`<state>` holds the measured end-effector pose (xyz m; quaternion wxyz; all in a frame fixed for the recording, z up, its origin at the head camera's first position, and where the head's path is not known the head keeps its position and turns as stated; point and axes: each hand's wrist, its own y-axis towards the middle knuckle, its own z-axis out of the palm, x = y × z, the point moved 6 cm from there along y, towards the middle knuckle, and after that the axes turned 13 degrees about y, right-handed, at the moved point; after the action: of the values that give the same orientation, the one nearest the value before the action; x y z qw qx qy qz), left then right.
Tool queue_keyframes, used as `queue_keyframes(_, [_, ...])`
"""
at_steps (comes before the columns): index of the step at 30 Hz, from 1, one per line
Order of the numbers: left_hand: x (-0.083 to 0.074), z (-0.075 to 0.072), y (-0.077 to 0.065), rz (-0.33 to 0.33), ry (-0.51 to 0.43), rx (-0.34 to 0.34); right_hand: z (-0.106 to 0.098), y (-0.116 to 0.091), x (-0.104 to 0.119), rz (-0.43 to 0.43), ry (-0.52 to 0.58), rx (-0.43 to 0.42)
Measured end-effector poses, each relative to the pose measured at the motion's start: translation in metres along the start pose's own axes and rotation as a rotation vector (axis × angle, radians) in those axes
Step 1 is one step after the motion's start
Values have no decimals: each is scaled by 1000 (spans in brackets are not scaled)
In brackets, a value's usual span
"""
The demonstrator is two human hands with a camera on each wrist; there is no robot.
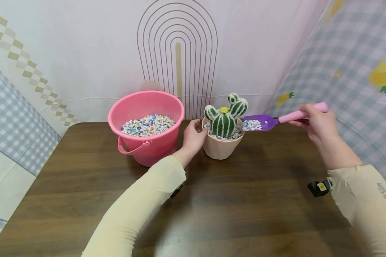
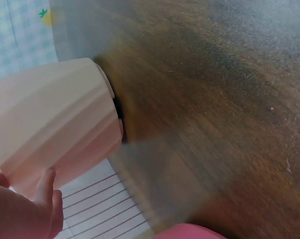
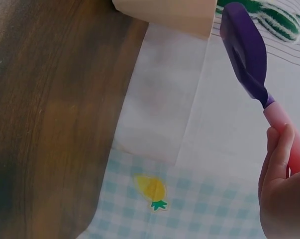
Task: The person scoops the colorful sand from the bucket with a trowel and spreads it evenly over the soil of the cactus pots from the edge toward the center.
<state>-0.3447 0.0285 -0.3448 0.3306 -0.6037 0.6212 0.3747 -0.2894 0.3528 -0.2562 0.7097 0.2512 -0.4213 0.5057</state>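
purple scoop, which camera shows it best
The head view: it shows the scoop nearly whole, with beads in it and only part of its handle covered by the right hand. The right wrist view shows its purple outer side and part of the handle, but no beads. The left wrist view does not show it.

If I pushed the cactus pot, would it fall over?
The pot might tip if pushed near its top, because it narrows downward. Pebbles inside probably add weight. The left hand touching its side might help steady it.

1 each: bucket (image 1: 157, 148), pot (image 1: 220, 149), cactus (image 1: 223, 125), scoop (image 1: 268, 122).
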Motion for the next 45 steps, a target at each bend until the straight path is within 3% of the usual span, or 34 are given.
queue_keyframes(11, [-1,7,-14,32,3,16,13,-1,5,-53,-37,33])
queue_keyframes(24, [-5,7,1,20,10,47,37,-5,10,-84,-71,152])
queue_keyframes(33, [-3,12,11,16,30,55,26,-6,11,-96,-72,77])
queue_keyframes(42, [-4,12,12,10,-15,52,23,-7,11,-86,-16,91])
queue_keyframes(45, [-5,10,10,18,33,87,19,-7,15,-69,26,97])
